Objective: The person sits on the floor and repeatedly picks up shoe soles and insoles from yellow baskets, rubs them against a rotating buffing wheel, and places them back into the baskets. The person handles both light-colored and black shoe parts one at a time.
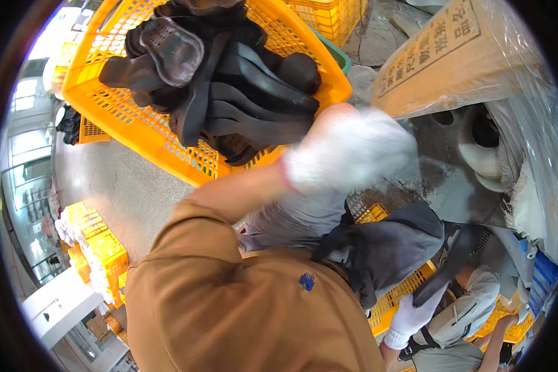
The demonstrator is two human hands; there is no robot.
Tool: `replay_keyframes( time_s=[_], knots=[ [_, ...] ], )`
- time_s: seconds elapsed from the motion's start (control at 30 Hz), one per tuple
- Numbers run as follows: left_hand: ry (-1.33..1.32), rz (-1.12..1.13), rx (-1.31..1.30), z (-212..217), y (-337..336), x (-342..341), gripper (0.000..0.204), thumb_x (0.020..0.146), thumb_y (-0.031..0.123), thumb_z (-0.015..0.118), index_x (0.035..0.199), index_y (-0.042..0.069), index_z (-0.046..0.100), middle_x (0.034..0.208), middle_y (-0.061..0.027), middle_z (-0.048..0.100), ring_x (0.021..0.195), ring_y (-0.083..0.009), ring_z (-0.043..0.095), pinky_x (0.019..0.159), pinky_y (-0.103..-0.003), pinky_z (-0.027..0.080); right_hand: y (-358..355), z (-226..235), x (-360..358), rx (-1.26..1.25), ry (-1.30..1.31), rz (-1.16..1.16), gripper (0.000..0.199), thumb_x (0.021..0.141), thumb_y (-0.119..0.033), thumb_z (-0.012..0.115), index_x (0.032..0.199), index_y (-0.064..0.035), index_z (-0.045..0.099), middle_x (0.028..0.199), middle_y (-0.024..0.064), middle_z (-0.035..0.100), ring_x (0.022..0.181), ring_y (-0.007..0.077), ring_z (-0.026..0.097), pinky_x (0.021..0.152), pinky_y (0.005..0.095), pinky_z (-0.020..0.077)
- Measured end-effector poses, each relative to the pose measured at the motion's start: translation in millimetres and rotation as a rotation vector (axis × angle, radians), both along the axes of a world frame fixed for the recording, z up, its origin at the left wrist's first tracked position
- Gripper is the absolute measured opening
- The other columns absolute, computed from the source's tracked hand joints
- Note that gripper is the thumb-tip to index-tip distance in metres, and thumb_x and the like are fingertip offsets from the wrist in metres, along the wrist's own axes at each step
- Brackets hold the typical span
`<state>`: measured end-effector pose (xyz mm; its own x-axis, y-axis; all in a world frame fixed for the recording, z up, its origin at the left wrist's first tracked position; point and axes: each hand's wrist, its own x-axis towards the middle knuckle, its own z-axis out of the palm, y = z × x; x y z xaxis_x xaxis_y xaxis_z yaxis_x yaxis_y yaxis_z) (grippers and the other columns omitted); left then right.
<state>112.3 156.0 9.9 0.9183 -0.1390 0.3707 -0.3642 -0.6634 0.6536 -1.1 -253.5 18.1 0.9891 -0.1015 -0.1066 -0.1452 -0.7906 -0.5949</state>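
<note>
My left hand, in a white knit glove and smeared by motion, is at the near right rim of a yellow plastic basket. Its fingers cannot be made out. The basket holds a heap of dark, moulded shoe soles, some on edge, one showing a hollow with small holes. Low on the right, my right hand, gloved in white too, has its fingers closed round one end of a long dark shoe sole, which slants up and away from it.
A plastic-wrapped cardboard box stands at the upper right. Beneath it are white rounded parts. Another person in grey trousers sits close by at the lower right. Yellow crates are stacked on the left, past the grey floor.
</note>
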Motion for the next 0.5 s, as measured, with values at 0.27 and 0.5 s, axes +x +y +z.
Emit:
replay_keyframes(
  time_s=[0.27,0.5],
  knots=[
    [-0.059,0.144,0.789,-23.7,194.6,-59.4,0.037,0.081,0.022,0.086,0.107,0.004,0.066,0.104,-0.0183,0.065,0.099,-0.0417,0.065,0.088,-0.05,0.055,-18.9,-32.4,10.8,-0.478,-0.168,0.35,0.067,0.094,-0.019,0.075,0.155,-0.0005,0.056,0.159,0.0237,0.056,0.152,0.0405,0.048,0.126,0.0508,0.0368],
    [0.007,0.051,0.256,45.5,59.0,-81.7,0.018,0.079,0.025,0.078,0.089,0.01,0.076,0.094,-0.0103,0.07,0.081,-0.0334,0.069,0.074,-0.046,0.057,243.2,11.1,70.2,1.192,0.365,0.253,0.045,0.099,-0.02,0.077,0.138,-0.0005,0.067,0.129,0.0161,0.074,0.12,0.024,0.068,0.103,0.0372,0.0542]
  ],
)
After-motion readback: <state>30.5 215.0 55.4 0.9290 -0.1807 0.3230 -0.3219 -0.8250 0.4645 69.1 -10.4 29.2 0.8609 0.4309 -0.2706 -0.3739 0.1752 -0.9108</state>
